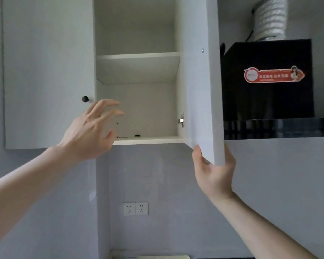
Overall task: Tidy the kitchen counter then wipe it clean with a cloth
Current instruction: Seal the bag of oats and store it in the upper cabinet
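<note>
Fingers of the right hand (pixel 214 171) grasp the lower corner of the open cabinet door (pixel 200 81); those of the left hand (pixel 90 129) are spread and released, raised before the cabinet (pixel 138 68). Right of it hangs a black range hood (pixel 267 94). Below, twin wall sockets (pixel 135 208). Smallest, a black knob (pixel 85 99) on the closed left door. Only a pale strip of worktop (pixel 157 257) shows at the bottom edge.

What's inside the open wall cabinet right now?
The open cabinet is almost bare: only a small black item and a thin metal piece on its bottom. Its left corner hides behind the left hand.
</note>
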{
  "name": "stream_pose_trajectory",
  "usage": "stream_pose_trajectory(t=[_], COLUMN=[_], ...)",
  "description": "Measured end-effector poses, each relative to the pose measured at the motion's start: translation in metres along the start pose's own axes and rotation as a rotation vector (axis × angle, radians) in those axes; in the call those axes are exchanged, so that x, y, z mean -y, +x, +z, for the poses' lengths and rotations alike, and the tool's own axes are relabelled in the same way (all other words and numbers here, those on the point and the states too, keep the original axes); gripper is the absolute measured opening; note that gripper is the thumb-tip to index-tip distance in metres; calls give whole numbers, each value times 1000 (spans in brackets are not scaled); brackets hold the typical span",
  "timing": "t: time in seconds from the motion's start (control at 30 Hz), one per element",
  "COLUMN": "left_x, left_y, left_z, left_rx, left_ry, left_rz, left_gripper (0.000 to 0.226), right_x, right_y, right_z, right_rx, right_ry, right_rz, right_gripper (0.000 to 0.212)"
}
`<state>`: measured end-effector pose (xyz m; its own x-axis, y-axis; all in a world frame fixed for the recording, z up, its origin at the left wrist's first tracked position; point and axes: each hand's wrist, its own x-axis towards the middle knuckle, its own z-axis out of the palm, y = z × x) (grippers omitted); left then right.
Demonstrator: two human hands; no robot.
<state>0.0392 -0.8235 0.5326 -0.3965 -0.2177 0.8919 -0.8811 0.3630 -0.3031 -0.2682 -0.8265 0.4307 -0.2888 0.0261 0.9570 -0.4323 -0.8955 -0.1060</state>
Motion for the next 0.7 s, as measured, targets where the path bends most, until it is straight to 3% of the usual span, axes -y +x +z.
stream_pose_trajectory(t=[0.1,0.27,0.37,0.53,0.7], left_x=[11,17,21,35,52], left_y=[-12,-23,-28,-43,-69], left_z=[26,49,55,53,49], left_rx=[93,155,192,240,285], left_ry=[-4,-51,-55,-26,-4], left_rz=[-91,-140,-151,-191,-250], left_gripper=[52,52,51,51,52], right_x=[-1,2,6,-3,4], right_y=[1,-5,-21,-55,-75], right_z=[-17,-24,-13,13,54], right_rx=[-72,-29,-20,110,350], right_ry=[45,60,51,64,90], right_rz=[78,164,374,691,691], right_gripper=[21,29,30,69,78])
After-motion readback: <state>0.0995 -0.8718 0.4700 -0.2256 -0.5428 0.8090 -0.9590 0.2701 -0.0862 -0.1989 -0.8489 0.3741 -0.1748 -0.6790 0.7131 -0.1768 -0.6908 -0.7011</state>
